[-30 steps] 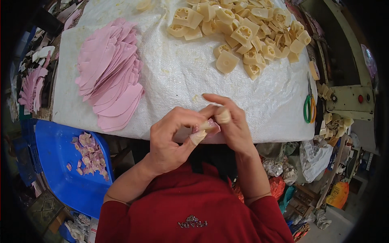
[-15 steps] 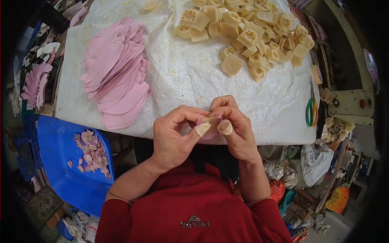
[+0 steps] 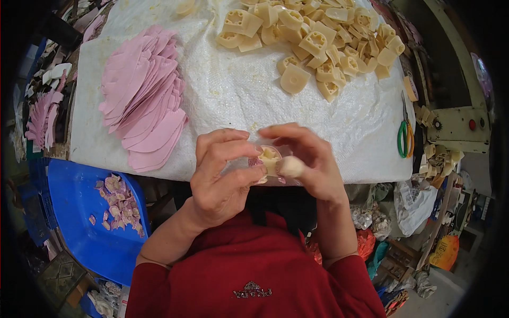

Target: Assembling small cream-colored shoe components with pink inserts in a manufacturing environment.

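Over the table's near edge, my two hands have a small cream shoe heel (image 3: 271,157) between them, its hollow side turned up and glittery pink covering at its sides. My left hand (image 3: 218,177) pinches it from the left with thumb and fingers. On the other side my right hand (image 3: 316,164) grips it, a pale finger cot over the thumb and the fingers arched above. Parts of the heel are hidden behind my fingers. To the left lies a fanned stack of pink cut pieces (image 3: 140,95). A heap of bare cream heels (image 3: 318,42) spreads across the far right.
White woven sheeting (image 3: 222,90) covers the table. Scissors (image 3: 405,132) with green and orange handles lie at its right edge. A blue basin (image 3: 90,238) at lower left holds several pink glittery pieces (image 3: 121,204). Plastic bags (image 3: 416,209) and a metal frame (image 3: 461,127) stand on the right.
The fingers of both hands have spread and lifted, and the heel has turned so its hollow side shows. The view has shifted slightly.
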Motion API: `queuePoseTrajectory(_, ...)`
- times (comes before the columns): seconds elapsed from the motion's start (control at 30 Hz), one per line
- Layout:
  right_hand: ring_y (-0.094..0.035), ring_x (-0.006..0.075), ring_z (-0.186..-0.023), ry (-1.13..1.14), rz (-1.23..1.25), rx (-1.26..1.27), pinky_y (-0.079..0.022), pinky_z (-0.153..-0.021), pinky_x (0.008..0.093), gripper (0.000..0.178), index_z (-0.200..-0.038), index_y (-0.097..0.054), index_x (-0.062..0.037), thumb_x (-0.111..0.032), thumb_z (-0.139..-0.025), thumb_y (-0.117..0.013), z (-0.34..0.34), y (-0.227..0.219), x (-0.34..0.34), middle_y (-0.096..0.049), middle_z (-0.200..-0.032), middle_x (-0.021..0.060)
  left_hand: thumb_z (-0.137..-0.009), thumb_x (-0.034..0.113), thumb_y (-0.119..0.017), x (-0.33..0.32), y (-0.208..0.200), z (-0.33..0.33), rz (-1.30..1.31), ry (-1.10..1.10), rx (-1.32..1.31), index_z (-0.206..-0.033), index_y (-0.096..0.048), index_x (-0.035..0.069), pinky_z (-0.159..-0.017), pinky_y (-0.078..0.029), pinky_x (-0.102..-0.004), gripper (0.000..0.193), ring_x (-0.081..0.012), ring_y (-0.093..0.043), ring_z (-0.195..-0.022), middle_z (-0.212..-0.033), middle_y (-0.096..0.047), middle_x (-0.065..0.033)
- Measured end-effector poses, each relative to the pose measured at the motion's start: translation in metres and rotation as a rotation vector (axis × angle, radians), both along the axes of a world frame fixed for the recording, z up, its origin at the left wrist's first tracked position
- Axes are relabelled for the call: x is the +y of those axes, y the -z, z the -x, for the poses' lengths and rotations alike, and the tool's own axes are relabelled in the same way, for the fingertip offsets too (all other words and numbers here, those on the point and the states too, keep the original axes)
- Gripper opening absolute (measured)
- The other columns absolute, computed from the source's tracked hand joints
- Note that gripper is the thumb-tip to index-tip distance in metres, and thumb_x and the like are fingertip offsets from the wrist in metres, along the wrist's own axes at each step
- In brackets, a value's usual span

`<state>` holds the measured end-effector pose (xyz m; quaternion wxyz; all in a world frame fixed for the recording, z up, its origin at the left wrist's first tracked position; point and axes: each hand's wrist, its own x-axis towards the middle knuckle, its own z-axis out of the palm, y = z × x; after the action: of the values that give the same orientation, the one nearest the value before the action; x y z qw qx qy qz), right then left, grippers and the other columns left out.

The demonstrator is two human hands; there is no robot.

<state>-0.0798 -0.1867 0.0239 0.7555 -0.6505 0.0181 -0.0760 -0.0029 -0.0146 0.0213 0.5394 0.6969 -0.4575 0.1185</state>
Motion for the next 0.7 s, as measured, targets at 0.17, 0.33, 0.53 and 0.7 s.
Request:
queuePoseTrajectory(0.17,-0.063,0.0220,-0.088,-0.015,0.304,-0.133,-0.049,-0.080,0.0332,0.041,-0.112,-0.059,-0.0018,-0.009,-0.074,-0.072,-0.004,-0.005,-0.003,-0.065,-0.101,0.0104,-0.073,0.006,-0.072,0.008,0.011,-0.002,0.089,0.164,0.083,-0.087,-0.070,0.007,-0.082,-0.044,-0.0361,0.015,-0.0289,-0.054,-0.098,-0.106,-0.058,-0.0109)
queuePoseTrajectory(0.33,-0.058,0.0274,-0.092,0.034,0.456,-0.335,-0.045,-0.083,0.0389,0.056,-0.119,-0.054,-0.0022,-0.009,-0.070,-0.079,-0.002,-0.007,0.006,-0.066,-0.103,0.0152,-0.095,0.038,-0.044,0.013,0.008,0.004,0.045,0.416,0.767,-0.135,-0.041,-0.002,-0.093,-0.038,-0.0307,0.056,-0.0198,-0.048,-0.107,-0.131,-0.043,-0.0152)
queuePoseTrajectory(0.53,-0.052,0.0254,-0.099,0.078,0.554,-0.275,-0.044,-0.085,0.0367,0.045,-0.114,-0.058,-0.0047,-0.013,-0.073,-0.075,0.006,0.005,0.021,-0.058,-0.109,0.0124,-0.096,0.022,-0.035,0.006,0.011,0.018,0.094,0.478,1.110,-0.135,-0.027,0.000,-0.083,-0.040,-0.0234,0.046,-0.0098,-0.047,-0.092,-0.108,-0.047,-0.0070)
queuePoseTrajectory(0.7,-0.057,0.0202,-0.087,0.136,0.376,-0.153,-0.051,-0.070,0.0293,0.029,-0.110,-0.060,-0.0046,-0.016,-0.083,-0.063,0.002,0.012,0.027,-0.048,-0.113,0.0097,-0.096,0.046,-0.038,0.002,0.014,0.027,0.156,0.494,1.086,-0.140,-0.016,0.001,-0.069,-0.043,-0.0219,0.066,-0.0090,-0.050,-0.081,-0.109,-0.048,-0.0076)
